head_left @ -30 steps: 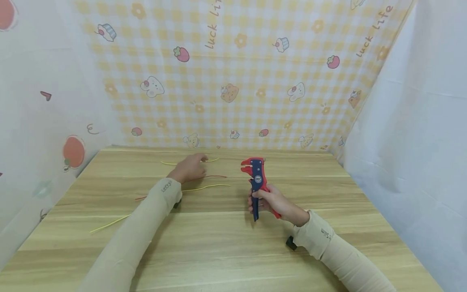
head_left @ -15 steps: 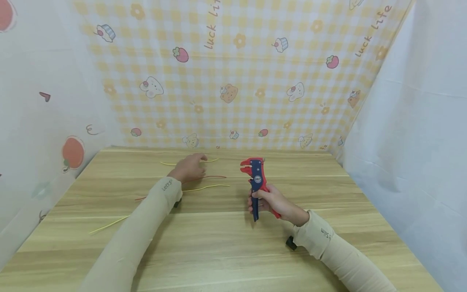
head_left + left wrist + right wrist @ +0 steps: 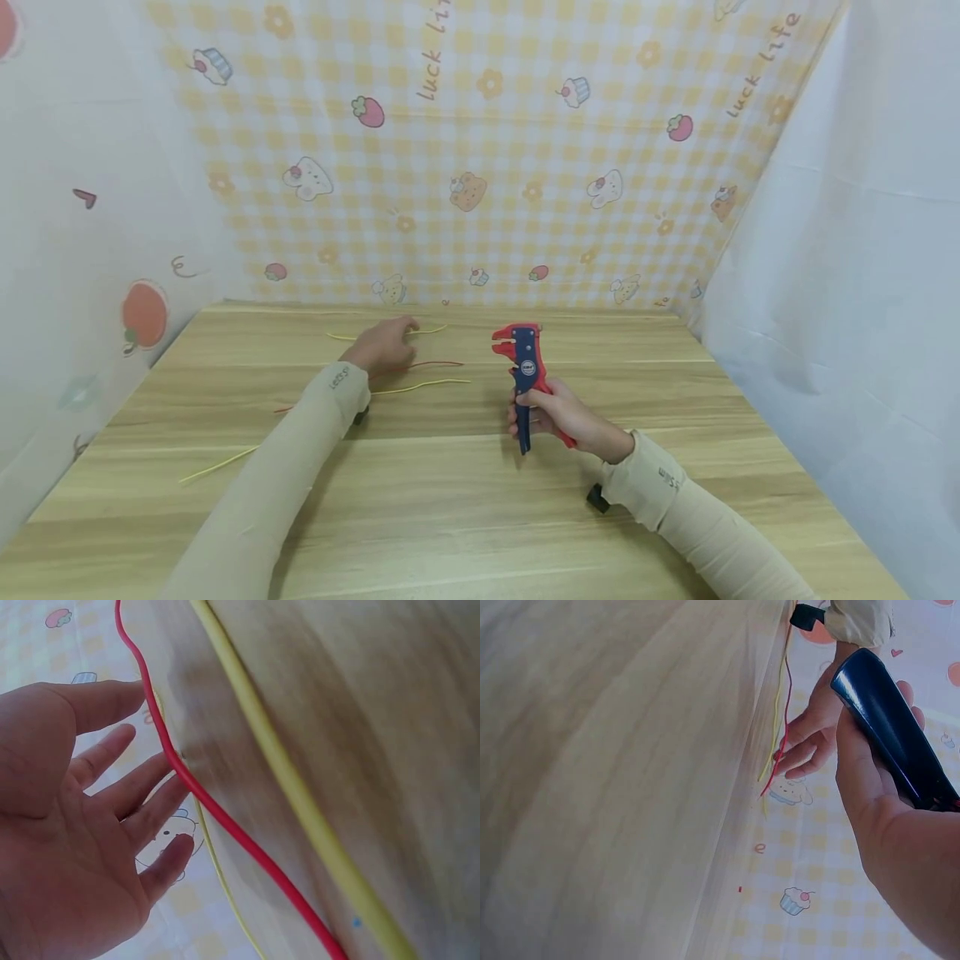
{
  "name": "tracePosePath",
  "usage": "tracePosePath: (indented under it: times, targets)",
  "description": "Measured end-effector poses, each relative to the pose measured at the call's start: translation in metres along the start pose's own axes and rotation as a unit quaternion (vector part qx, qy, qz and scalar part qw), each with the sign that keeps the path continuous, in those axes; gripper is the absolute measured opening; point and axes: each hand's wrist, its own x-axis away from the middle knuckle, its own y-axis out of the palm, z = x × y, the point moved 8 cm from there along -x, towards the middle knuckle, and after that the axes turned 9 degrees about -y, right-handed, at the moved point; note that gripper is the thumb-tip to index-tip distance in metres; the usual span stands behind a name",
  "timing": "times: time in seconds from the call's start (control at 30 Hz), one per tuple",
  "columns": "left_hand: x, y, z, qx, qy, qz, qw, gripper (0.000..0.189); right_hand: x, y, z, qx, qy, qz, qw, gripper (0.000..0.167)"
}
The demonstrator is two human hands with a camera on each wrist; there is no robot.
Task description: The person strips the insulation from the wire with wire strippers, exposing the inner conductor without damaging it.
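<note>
My right hand (image 3: 566,417) grips a red and blue wire stripper (image 3: 527,362) by its handles, with its head upward. In the right wrist view one blue handle (image 3: 889,724) shows against my palm. On the left, my left hand (image 3: 382,346) hovers by the far yellow wire (image 3: 431,331), its fingers loosely bent and spread. A red wire (image 3: 442,362) lies partly behind that hand. In the left wrist view the red wire (image 3: 247,844) crosses before the fingertips, and a nearer yellow wire (image 3: 292,787) runs beside it. Nothing is seen pinched there.
A nearer yellow wire (image 3: 427,385) extends from under the left sleeve (image 3: 292,458), and a yellow end (image 3: 217,464) shows on its other side. The wooden table (image 3: 465,517) ends at a checked cloth (image 3: 480,142) behind, with white cloths at both sides.
</note>
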Motion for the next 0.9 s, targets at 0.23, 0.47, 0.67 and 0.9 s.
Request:
tracePosePath:
  times: [0.23, 0.47, 0.67, 0.9]
  targets:
    - [0.0014, -0.0003, -0.0005, 0.002, 0.001, -0.004, 1.0000, 0.051, 0.0002, -0.0011, 0.0005, -0.004, -0.001, 0.002, 1.0000, 0.017]
    - [0.0004, -0.0007, -0.0023, -0.004, 0.003, 0.006, 1.0000, 0.049, 0.0012, -0.0017, 0.0019, 0.000, 0.002, 0.001, 1.0000, 0.017]
    - [-0.0019, 0.0003, -0.0028, -0.011, 0.004, 0.009, 0.9999, 0.046, 0.0018, -0.0001, 0.0020, -0.003, 0.002, -0.002, 1.0000, 0.018]
    - [-0.0063, 0.0021, -0.0023, -0.043, 0.001, 0.009, 0.9990, 0.040, 0.0018, 0.0003, 0.0019, -0.004, 0.000, -0.006, 1.0000, 0.017]
